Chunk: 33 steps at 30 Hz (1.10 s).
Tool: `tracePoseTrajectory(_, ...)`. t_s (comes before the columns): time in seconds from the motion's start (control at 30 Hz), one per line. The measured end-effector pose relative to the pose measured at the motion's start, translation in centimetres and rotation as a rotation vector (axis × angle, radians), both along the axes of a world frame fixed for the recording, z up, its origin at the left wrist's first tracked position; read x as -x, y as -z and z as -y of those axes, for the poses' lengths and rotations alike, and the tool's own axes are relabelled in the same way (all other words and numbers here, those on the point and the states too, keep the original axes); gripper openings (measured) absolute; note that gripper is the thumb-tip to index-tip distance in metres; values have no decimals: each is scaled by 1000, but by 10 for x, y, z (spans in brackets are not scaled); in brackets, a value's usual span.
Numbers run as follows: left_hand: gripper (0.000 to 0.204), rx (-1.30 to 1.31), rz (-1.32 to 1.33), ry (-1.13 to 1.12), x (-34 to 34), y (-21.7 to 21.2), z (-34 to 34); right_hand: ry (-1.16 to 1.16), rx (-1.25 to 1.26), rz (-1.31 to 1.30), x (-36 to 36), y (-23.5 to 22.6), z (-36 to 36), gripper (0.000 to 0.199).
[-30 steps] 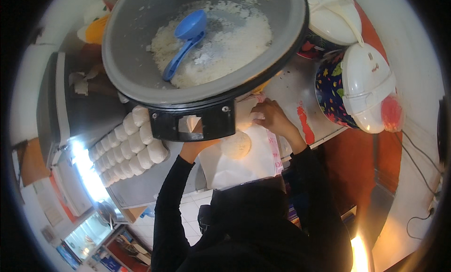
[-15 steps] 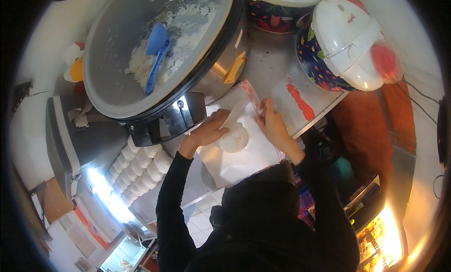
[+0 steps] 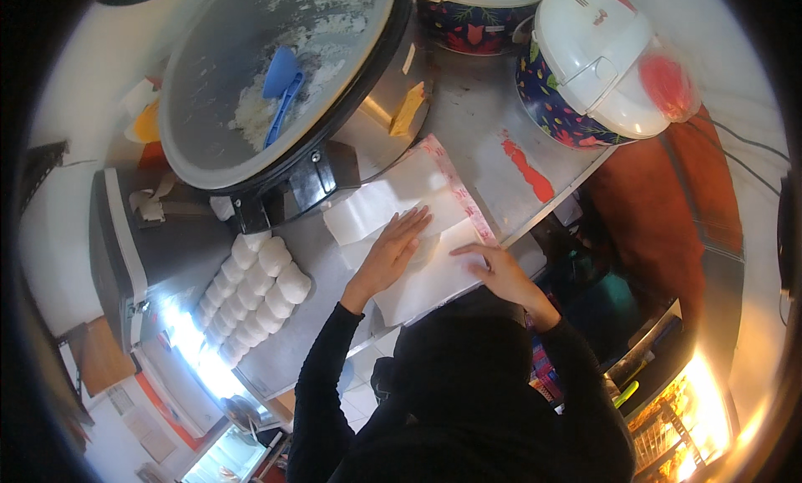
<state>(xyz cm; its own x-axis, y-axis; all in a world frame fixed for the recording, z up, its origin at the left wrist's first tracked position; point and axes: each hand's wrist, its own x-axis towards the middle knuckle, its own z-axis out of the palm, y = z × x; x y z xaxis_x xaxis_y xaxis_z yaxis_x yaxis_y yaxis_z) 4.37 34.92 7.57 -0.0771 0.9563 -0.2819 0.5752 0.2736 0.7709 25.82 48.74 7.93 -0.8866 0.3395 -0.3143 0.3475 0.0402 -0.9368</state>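
The person leans over a steel counter (image 3: 493,124) with both hands on a sheet of white wrapping paper (image 3: 418,278) that lies flat across the counter's near edge. The left hand (image 3: 393,253) is spread flat, palm down, fingers stretched toward the far side and pressing the middle of the sheet. The right hand (image 3: 499,270) rests on the sheet's right part, fingers loosely bent and pointing left, holding nothing that I can make out. Along the sheet's far right border runs a narrow band of pink and red print (image 3: 458,187); a folded flap of the same paper (image 3: 380,203) lies over the upper left part, just beyond the left fingertips.

Behind the paper stands a very large round cooker (image 3: 334,107) with a grey pan, cooked white rice (image 3: 251,116) clinging inside it and a blue plastic rice scoop (image 3: 280,86) lying in the rice. A yellow tag (image 3: 408,109) sticks to its steel side. To the left of the paper, near the left forearm, white round rice balls (image 3: 251,287) sit in close rows. At the far right stands a white-lidded rice cooker (image 3: 597,61) with a dark floral body, and a second floral pot (image 3: 476,15) behind it. A red smear-shaped mark (image 3: 528,167) lies on the counter between the paper and that cooker.
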Motion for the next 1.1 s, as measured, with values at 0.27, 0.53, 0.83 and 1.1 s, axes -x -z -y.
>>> tracePoseTrajectory(0.27, 62, -137, -159, 40, -10, 5, 15, -98, -426, -54, 11, 2, 10, 38)
tracePoseTrajectory(0.53, 58, -171, 96, -51, -9, 8, 29, -13, -467, -153, 82, 25, -14, 15)
tracePoseTrajectory(0.83, 43, 247, 40, -221, 28, -25, 59, 164, -470, -30, 88, 47, -6, 9)
tracePoseTrajectory(1.1, 32, 46, 71, -798, -8, 37, 70, 70, -779, 68, 93, 63, 7, 19)
